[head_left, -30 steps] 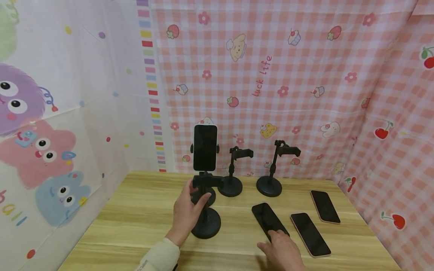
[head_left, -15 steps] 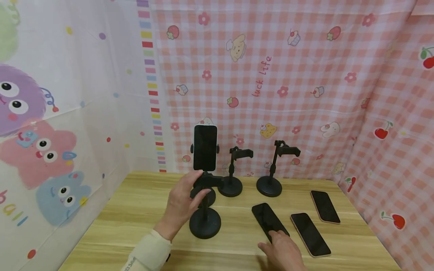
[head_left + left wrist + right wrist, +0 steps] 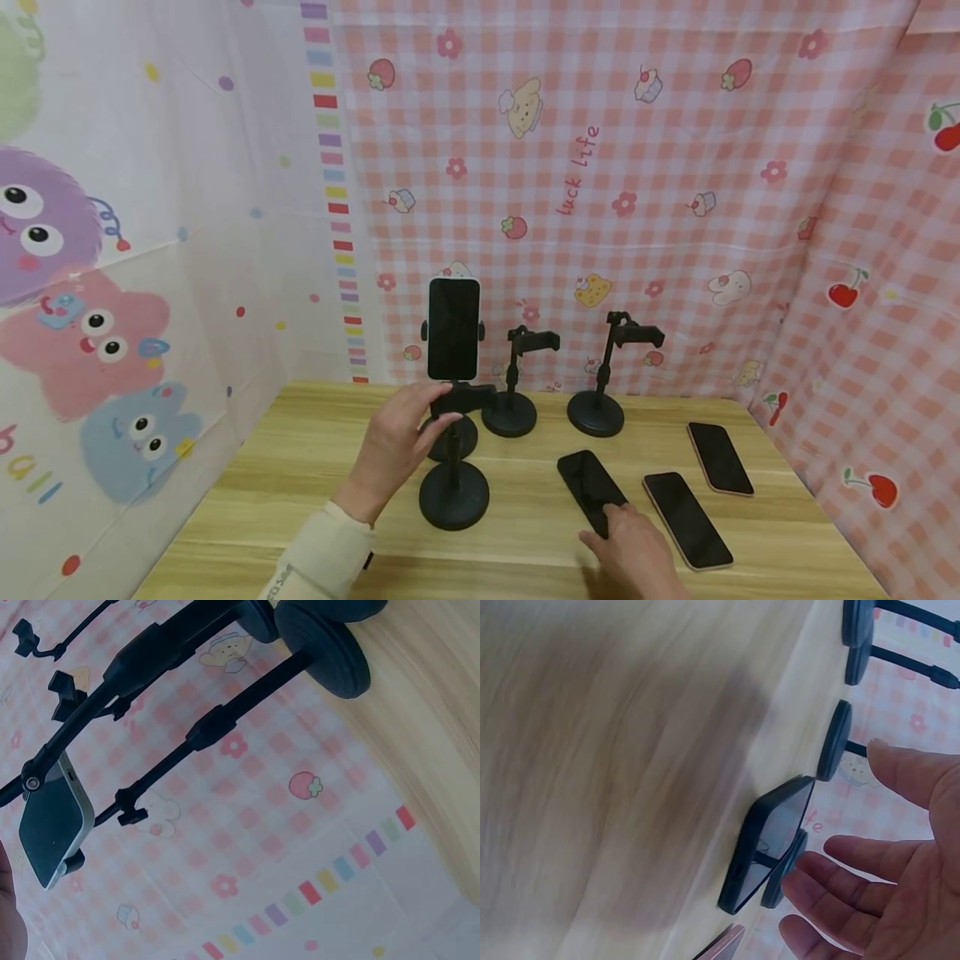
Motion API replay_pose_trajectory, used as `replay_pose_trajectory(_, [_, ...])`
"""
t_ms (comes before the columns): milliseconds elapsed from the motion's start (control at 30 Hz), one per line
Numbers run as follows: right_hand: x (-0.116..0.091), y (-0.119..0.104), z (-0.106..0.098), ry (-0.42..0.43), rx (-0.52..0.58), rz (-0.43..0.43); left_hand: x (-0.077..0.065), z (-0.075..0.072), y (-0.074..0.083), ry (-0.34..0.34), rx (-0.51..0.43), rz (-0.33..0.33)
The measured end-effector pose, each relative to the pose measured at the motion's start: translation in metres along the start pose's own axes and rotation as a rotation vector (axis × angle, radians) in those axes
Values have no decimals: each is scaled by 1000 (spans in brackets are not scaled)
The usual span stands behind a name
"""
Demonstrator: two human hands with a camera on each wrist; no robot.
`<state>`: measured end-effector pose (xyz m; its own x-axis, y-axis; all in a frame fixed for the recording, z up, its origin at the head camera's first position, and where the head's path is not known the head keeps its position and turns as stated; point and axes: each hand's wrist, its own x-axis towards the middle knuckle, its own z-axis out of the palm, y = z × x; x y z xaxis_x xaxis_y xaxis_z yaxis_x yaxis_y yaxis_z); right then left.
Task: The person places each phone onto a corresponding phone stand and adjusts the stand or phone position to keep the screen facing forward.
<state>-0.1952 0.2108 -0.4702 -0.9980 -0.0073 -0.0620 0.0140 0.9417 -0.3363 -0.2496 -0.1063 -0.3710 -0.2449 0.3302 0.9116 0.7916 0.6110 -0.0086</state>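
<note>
A person's left hand (image 3: 401,437), in a cream sleeve (image 3: 322,550) whose dark print is only partly legible, pinches the clamp end of the front phone stand (image 3: 454,496) between thumb and fingers. The right hand (image 3: 633,542), fingers apart and slightly bent, is at the near end of a black phone (image 3: 591,486) lying face up on a wood-grain table (image 3: 315,454); whether fingertips press the screen cannot be told. Just to its right lies a pink-edged phone (image 3: 687,519), with a second pink-rimmed handset (image 3: 720,457) farther back. Directly behind the front stand, a rear stand (image 3: 463,437) grips a white-edged phone (image 3: 453,329) upright; a short stand (image 3: 512,414) and a tall stand (image 3: 596,412) are to its right. Beyond, pink gingham cloth (image 3: 675,150) reads "luck life"; white cartoon cloth (image 3: 247,250) at left shows letters ending "all."
</note>
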Motion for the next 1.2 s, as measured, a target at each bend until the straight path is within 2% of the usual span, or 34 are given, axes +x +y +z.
replay_pose_trajectory(333, [14,15,2,64,-51,-20,4,-7,1,-62,-6,-13])
replay_pose_trajectory(467, [19,17,1,57,-68,-13,5,-7,2,-79,-6,-22])
replay_pose_trajectory(667, [28,17,0,47,-62,22,4,-6,3,-83,-9,-22])
replay_pose_trajectory(867, [39,20,7,-17,-64,71,4,-7,3,-97,5,-29])
replay_pose_trajectory(1000, [42,20,13,-7,-79,89,4,-7,3,-98,11,-28])
replay_pose_trajectory(1200, [43,18,16,-13,-53,179,4,-5,2,-94,0,-23])
